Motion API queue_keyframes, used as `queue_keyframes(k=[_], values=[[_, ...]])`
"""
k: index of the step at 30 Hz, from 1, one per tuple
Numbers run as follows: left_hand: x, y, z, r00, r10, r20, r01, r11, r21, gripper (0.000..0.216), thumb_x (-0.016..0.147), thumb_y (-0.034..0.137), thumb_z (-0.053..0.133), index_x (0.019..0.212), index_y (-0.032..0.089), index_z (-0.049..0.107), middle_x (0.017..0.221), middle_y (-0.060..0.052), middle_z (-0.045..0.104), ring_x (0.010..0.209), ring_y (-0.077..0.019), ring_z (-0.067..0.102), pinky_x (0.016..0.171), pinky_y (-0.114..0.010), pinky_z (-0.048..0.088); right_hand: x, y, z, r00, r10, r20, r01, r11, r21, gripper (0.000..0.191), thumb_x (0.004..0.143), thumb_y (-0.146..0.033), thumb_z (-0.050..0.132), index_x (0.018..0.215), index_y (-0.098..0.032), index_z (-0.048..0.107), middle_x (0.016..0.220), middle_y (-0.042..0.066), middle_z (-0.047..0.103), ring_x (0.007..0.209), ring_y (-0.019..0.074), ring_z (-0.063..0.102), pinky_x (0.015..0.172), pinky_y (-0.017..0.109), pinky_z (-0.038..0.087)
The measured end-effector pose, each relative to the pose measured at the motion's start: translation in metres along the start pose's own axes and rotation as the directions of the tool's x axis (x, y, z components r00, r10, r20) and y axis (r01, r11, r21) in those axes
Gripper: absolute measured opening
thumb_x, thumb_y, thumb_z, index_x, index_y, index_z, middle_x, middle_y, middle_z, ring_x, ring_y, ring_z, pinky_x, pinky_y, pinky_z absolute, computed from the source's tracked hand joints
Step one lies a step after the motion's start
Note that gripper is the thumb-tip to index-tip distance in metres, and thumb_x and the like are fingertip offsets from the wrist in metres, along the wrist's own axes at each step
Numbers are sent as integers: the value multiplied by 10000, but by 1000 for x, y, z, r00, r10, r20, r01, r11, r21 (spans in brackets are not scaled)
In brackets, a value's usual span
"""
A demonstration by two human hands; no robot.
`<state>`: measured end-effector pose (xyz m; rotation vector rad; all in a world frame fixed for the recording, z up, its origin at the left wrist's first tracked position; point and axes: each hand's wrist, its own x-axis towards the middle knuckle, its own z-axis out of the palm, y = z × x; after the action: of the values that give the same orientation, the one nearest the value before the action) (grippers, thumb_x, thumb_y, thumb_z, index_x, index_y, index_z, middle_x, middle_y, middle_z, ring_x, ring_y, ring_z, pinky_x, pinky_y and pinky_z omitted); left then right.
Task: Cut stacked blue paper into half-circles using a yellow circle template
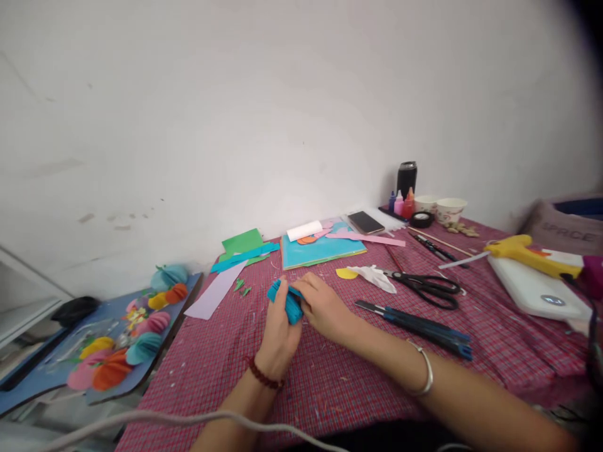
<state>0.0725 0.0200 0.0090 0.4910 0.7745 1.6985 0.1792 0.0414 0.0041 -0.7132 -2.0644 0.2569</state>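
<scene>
Both of my hands meet over the red checked tablecloth [330, 383] near the middle. My left hand [279, 336], with a bead bracelet at the wrist, is closed around a folded piece of blue paper [286, 301]. My right hand [323, 306], with a metal bangle on the forearm, pinches the same blue paper from the right side. The paper looks pleated or stacked in folds. Small paper scraps lie scattered around my hands.
Black scissors [431, 287] and a blue craft knife [414, 323] lie to the right. A yellow glue gun [530, 254] rests on a white board. Coloured paper sheets [320, 248], a phone [365, 222], paint bottles and cups stand at the back. Paper flowers on a blue board [117, 342] sit at the left.
</scene>
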Motion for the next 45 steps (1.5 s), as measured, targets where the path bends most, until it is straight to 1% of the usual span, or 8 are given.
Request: queue_keyframes(k=[9,14,19,26,29,34,41,45], values=[[-14,23,-20,995,14,99,-43,954,295,531,669,279,751,1141,215,516,858,11,641,751,-102,593,726,-231,459,-15,-15,27,992,-16,127,5,996,87,407,780,-11,427,1164,-128,492,1106,128,538,1057,219,471,934,383,424],[-6,30,-50,980,-105,171,17,892,452,618,622,252,783,1159,223,479,790,27,612,666,-110,577,632,-236,447,-18,-22,24,942,-1,336,-73,976,206,541,713,-60,527,1246,-131,465,1271,145,472,1217,230,422,1017,379,374],[12,36,-77,954,-235,186,137,894,426,512,649,261,758,1100,186,527,750,8,601,638,-119,568,575,-235,421,1,-9,12,830,-11,557,-171,946,274,266,745,-109,537,990,-153,632,970,72,655,885,184,609,818,326,466],[13,42,-84,906,-310,288,194,910,367,702,622,134,744,1263,251,482,896,-17,620,726,-128,563,620,-243,421,11,25,35,871,351,343,-490,658,571,144,805,-266,519,859,-149,583,675,-8,593,585,106,546,591,246,442],[5,38,-80,890,-315,329,182,908,376,826,589,84,761,1321,288,439,956,-20,624,815,-148,575,722,-271,431,2,24,37,883,341,324,-470,639,609,185,836,-328,518,808,-150,556,653,-14,567,575,100,534,582,243,441],[-5,25,-77,846,-336,415,161,901,402,854,585,101,787,1337,304,435,1035,-45,629,926,-189,585,842,-325,409,-7,9,21,896,239,374,-438,607,663,265,900,-351,470,1063,-159,552,750,4,598,637,112,564,595,251,465],[-5,23,-80,843,-349,409,138,875,463,825,590,131,791,1326,289,454,1073,-68,628,831,-175,591,749,-297,428,-9,10,20,904,183,386,-403,663,631,235,871,-286,536,1064,-167,597,711,-14,553,608,93,504,568,221,424],[-6,26,-79,843,-356,403,140,869,475,805,595,145,786,1321,274,464,1038,-63,628,812,-166,576,736,-292,431,-10,11,23,908,138,394,-402,549,733,214,891,-298,501,1040,-162,574,760,-3,582,604,92,543,577,237,450]])
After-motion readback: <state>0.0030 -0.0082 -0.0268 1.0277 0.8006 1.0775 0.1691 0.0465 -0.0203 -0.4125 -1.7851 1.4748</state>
